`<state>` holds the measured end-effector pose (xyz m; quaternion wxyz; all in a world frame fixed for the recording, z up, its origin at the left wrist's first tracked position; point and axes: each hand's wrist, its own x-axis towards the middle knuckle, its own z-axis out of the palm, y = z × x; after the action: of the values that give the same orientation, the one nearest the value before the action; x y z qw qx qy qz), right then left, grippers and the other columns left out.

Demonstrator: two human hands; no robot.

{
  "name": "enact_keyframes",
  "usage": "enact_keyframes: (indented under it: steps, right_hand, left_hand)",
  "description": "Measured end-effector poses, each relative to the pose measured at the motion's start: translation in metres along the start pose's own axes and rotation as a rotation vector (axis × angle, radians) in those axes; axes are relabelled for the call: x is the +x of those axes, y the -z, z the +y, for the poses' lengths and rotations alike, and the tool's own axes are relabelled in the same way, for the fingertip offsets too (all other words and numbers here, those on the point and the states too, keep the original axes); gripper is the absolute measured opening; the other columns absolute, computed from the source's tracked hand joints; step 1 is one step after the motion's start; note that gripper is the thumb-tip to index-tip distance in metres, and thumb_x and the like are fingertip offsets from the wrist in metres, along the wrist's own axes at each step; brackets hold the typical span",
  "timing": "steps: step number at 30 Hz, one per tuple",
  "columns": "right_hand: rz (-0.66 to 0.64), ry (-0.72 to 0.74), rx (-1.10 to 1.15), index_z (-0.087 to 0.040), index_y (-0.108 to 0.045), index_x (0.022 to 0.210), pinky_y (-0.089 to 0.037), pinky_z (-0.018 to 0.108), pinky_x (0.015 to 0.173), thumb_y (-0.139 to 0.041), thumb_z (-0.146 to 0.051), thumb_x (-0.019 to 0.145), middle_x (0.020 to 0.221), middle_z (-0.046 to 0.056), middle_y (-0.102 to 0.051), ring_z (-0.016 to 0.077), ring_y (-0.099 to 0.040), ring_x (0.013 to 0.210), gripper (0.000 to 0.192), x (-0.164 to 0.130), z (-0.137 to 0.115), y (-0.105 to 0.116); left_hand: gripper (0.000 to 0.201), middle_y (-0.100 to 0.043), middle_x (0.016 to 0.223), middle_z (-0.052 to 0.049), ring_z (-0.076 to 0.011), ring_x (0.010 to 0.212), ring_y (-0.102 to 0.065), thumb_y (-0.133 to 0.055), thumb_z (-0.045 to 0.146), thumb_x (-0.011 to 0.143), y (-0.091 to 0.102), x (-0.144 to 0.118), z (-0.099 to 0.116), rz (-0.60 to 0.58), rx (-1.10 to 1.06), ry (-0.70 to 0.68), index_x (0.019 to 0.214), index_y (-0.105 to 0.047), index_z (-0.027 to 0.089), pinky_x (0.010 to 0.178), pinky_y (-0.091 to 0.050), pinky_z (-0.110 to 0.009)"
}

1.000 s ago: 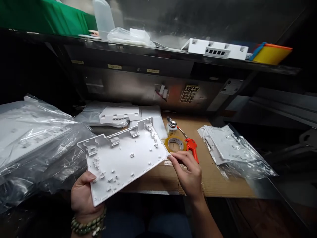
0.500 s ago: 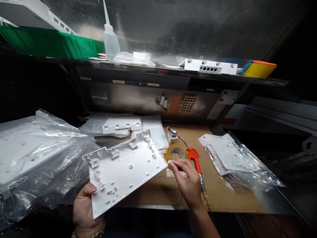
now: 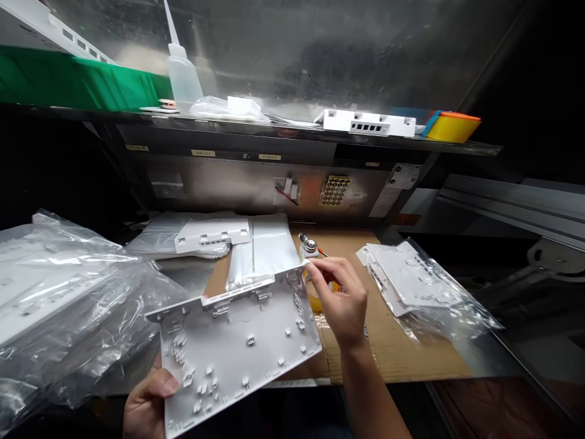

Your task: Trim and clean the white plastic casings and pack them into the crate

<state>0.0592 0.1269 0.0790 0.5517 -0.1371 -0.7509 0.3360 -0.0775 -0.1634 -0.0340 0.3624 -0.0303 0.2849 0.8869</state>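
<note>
A flat white plastic panel (image 3: 242,347) with small clips and ribs on its inner face is tilted above the bench's front edge. My left hand (image 3: 146,405) grips its near left corner from below. My right hand (image 3: 340,299) pinches the panel's far right corner between thumb and forefinger. Behind my right hand, a roll of yellow tape (image 3: 315,300) and a red-handled air blow gun (image 3: 329,279) are mostly hidden.
Bagged white panels (image 3: 59,292) are piled at the left, and another bagged stack (image 3: 411,283) lies on the right of the brown cardboard mat (image 3: 411,360). A white housing (image 3: 212,235) and a small bottle (image 3: 308,247) sit further back. The shelf above carries a squeeze bottle (image 3: 183,76) and a white housing (image 3: 368,122).
My right hand moved from the panel's near right edge up to its far right corner. The panel swung round and came closer to me, covering the tape roll.
</note>
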Motion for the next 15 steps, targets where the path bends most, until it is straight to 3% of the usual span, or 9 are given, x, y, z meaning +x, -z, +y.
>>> enact_keyframes:
  steps: [4, 9, 12, 15]
  right_hand:
    - [0.045, -0.054, 0.042, -0.022, -0.078, 0.102, -0.056, 0.030, 0.070, -0.072, -0.018, 0.095, 0.096, 0.003, -0.071, 0.0160, -0.067, 0.086, 0.010, -0.006, 0.007, -0.001]
    - [-0.007, -0.077, -0.022, -0.021, -0.079, 0.101, -0.058, 0.031, 0.072, -0.071, -0.024, 0.096, 0.095, 0.004, -0.072, 0.0170, -0.069, 0.085, 0.010, -0.008, 0.025, 0.004]
    - [0.038, -0.133, -0.057, -0.020, -0.079, 0.098, -0.058, 0.031, 0.071, -0.071, -0.029, 0.096, 0.095, 0.005, -0.073, 0.0179, -0.069, 0.084, 0.012, -0.009, 0.031, 0.007]
    - [0.035, -0.068, 0.014, -0.021, -0.078, 0.100, -0.057, 0.033, 0.073, -0.073, -0.024, 0.094, 0.096, 0.005, -0.074, 0.0193, -0.069, 0.088, 0.009, -0.012, 0.014, 0.001]
  left_hand:
    - [0.089, -0.084, 0.097, 0.002, -0.0368, 0.104, -0.077, -0.056, -0.003, 0.059, -0.008, 0.002, -0.003, -0.054, 0.125, -0.054, 0.140, -0.064, 0.034, 0.093, -0.062, -0.059]
    - [0.092, -0.082, 0.112, -0.003, -0.0422, 0.111, -0.073, -0.062, 0.001, 0.053, -0.028, 0.001, -0.008, 0.104, 0.169, -0.055, 0.140, -0.064, 0.031, 0.092, -0.063, -0.061]
    - [0.098, -0.079, 0.122, -0.006, -0.0435, 0.113, -0.072, -0.066, 0.002, 0.050, -0.049, -0.003, -0.012, 0.125, 0.216, -0.058, 0.143, -0.061, 0.031, 0.093, -0.063, -0.060]
    - [0.103, -0.077, 0.126, -0.004, -0.0402, 0.115, -0.072, -0.070, 0.001, 0.051, -0.084, -0.011, -0.022, 0.149, 0.240, -0.081, 0.148, -0.056, 0.033, 0.099, -0.061, -0.054]
